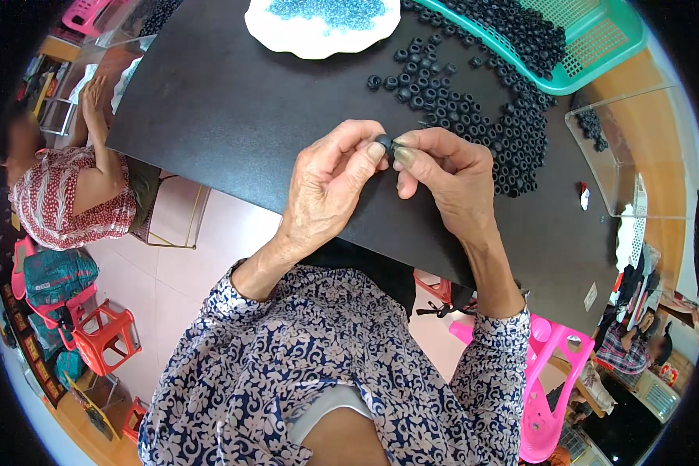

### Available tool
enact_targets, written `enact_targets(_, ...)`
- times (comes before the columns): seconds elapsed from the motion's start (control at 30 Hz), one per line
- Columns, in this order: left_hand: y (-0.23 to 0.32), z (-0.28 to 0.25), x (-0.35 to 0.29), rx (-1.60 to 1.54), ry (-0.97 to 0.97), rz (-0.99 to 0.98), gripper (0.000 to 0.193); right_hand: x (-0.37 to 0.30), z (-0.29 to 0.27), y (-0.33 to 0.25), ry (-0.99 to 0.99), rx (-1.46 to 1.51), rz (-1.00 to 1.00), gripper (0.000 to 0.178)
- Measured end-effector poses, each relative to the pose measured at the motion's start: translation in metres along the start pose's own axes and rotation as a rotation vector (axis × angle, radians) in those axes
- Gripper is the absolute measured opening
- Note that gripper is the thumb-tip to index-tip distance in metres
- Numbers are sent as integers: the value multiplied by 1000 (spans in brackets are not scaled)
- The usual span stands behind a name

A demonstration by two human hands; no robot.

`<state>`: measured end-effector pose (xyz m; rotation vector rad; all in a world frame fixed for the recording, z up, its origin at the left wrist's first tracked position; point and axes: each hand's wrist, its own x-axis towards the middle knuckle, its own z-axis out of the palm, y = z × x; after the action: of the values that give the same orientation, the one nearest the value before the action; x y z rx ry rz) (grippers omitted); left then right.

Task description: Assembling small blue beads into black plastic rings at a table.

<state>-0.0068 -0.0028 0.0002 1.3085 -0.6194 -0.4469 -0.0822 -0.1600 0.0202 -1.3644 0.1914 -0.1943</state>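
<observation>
Above the near edge of the dark table, my left hand [328,180] pinches a small round black piece [384,143] between thumb and fingertips. My right hand [450,172] meets it from the other side, thumb and forefinger pressed together at the piece. Whether the right fingertips grip this same piece or a smaller part is too small to tell. Just beyond my right hand spreads a loose heap of black ring-shaped pieces [450,109], each with a hole. A white scalloped plate [311,48] with small clear-blue bits lies farther off.
A green plastic basket [629,39] holding more black pieces stands at the far right, beside a clear bin [637,155]. Another person [78,186] sits at the table's left. Pink and red stools [105,338] stand on the floor, one pink stool [547,388] near my right side.
</observation>
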Motion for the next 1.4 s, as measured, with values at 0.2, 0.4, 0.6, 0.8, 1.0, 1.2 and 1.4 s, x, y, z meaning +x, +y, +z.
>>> enact_targets(0.2, 2, 0, -1, -7, 17, -9, 18, 1, -1, -1, -49, 2, -3, 10)
enact_targets(0.4, 0, -5, 1, -130, -69, -88, 26, -2, 3, 0, -39, 12, -70, 12)
enact_targets(0.6, 2, -5, 1, -178, -82, -166, 31, -1, 2, 0, -62, -77, -146, 8)
enact_targets(0.8, 1, -5, 1, -227, -122, -131, 32, -1, 3, -3, -62, -202, -184, 8)
enact_targets(1.0, 2, -5, 1, -233, -141, -146, 30, -3, 2, -8, -41, -301, -206, 9)
enact_targets(1.2, 3, -3, 1, -87, -119, -131, 20, -2, -2, -8, -40, -488, -273, 10)
enact_targets(1.4, 3, -8, 3, -233, -195, -204, 28, 0, -9, -4, -79, -402, -220, 12)
